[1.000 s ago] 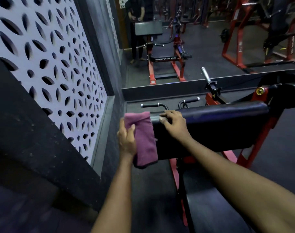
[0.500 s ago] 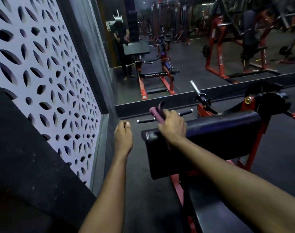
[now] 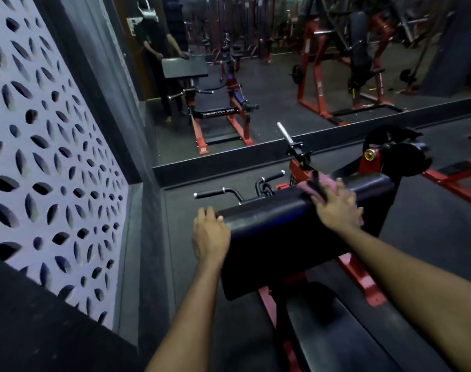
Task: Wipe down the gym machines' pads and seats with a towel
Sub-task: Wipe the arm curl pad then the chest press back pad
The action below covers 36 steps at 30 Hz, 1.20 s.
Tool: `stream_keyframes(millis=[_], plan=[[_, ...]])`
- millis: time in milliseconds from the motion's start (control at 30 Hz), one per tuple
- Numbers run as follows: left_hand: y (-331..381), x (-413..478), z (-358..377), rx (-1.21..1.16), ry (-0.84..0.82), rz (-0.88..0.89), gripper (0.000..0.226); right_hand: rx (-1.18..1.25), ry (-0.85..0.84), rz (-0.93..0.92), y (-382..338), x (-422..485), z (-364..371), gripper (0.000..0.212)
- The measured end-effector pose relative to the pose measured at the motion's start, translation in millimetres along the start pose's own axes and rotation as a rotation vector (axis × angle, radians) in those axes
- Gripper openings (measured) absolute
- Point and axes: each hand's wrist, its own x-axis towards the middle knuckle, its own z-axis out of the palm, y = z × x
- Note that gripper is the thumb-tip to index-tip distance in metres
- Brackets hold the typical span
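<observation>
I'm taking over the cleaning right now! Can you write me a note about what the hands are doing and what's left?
Left hand: rests on the left end of the black pad with the thumb on its corner, holding nothing.
Right hand: presses the pink towel onto the pad's top, right of the middle.
Done: wiping of this pad is under way; how much is clean cannot be told.
Left: finish the pad, then probably the seat below it.
</observation>
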Motion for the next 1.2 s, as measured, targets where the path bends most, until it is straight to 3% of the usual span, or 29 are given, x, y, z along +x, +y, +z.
stream_keyframes(millis=[100, 267, 433, 567, 733, 900, 1000, 1067, 1200], plan=[[9, -3, 3, 0.061, 0.03, -0.053, 0.02, 0.009, 0.061, 0.087, -9, 4, -1, 0.056], [56, -9, 36, 0.221, 0.216, -0.137, 0.018, -0.046, 0.105, -0.234, -54, -51, 30, 0.054], [125, -28, 90, 0.189, 0.25, -0.096, 0.019, -0.097, 0.049, -0.391, 27, 18, 1, 0.055], [158, -38, 125, 0.363, 0.165, -0.155, 0.033, -0.107, 0.103, -0.292, 117, 110, -32, 0.043], [165, -42, 139, 0.444, 0.183, -0.169, 0.039, -0.118, -0.007, -0.274, 166, 163, -62, 0.04], [171, -43, 151, 0.47, 0.242, -0.201, 0.033, -0.143, 0.005, -0.708, 159, 134, -52, 0.054], [174, -42, 156, 0.485, 0.258, -0.247, 0.034, -0.169, -0.042, -0.831, 167, 156, -55, 0.065], [175, -42, 160, 0.485, 0.259, -0.262, 0.033, -0.164, -0.106, -0.789, 162, 180, -56, 0.063], [172, -45, 168, 0.452, 0.326, -0.275, 0.032, -0.056, -0.342, -0.539, 133, 225, -59, 0.055]])
